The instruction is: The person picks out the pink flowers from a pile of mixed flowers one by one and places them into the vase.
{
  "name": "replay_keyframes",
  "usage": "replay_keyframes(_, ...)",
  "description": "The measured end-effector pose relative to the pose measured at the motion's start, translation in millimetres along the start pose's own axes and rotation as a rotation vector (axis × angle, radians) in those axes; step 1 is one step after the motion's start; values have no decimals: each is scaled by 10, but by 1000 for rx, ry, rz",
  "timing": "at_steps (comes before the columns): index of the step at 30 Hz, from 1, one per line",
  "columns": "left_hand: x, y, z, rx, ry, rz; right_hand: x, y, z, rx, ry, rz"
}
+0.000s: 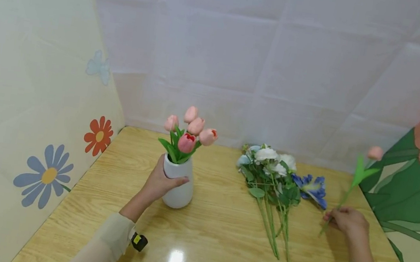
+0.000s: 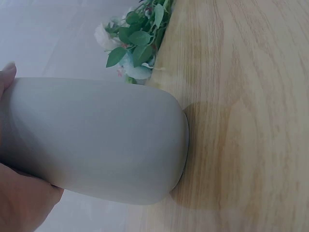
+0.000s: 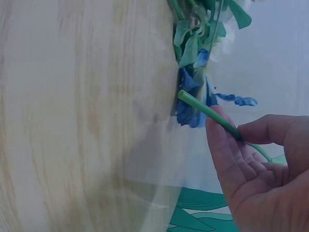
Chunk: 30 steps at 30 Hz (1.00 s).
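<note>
A white vase (image 1: 178, 191) stands upright on the wooden table, with several pink tulips (image 1: 196, 126) in its mouth. Round its left side and front, my left hand (image 1: 161, 181) grips it near the top; the left wrist view shows the vase (image 2: 101, 140) with its base at the tabletop. At the right, my right hand (image 1: 350, 221) pinches the green stem of a single pink tulip (image 1: 375, 153) between thumb and fingers. That tulip is held up off the table, bloom upward. In the right wrist view the cut end of its stem (image 3: 203, 108) sticks out past the fingertips.
Between the hands lies a bunch of white flowers (image 1: 267, 154) with leaves and long stems (image 1: 270, 227) toward the front. A blue flower (image 1: 311, 188) lies at its right, close to my right hand. A pale cloth wall (image 1: 233, 76) stands behind the table (image 1: 214, 246).
</note>
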<state>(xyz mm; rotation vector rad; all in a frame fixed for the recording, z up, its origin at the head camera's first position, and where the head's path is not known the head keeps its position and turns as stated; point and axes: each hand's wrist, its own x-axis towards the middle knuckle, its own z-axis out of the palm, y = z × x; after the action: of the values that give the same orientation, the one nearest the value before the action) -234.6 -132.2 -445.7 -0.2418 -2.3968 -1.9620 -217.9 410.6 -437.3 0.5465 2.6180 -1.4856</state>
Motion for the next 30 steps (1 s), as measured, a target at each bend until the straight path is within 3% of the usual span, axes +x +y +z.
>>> replay_keyframes(15,3,-8,-3,-9,-6,25,-93,-119,61,-83,74,-95)
replay_keyframes(22,1,-6,1,-5,2,4,-188,-250,119,-57,72,-129)
replay_keyframes(30,7,-9,-3,-7,-3,7,-310,-410,207,-104,134,-168)
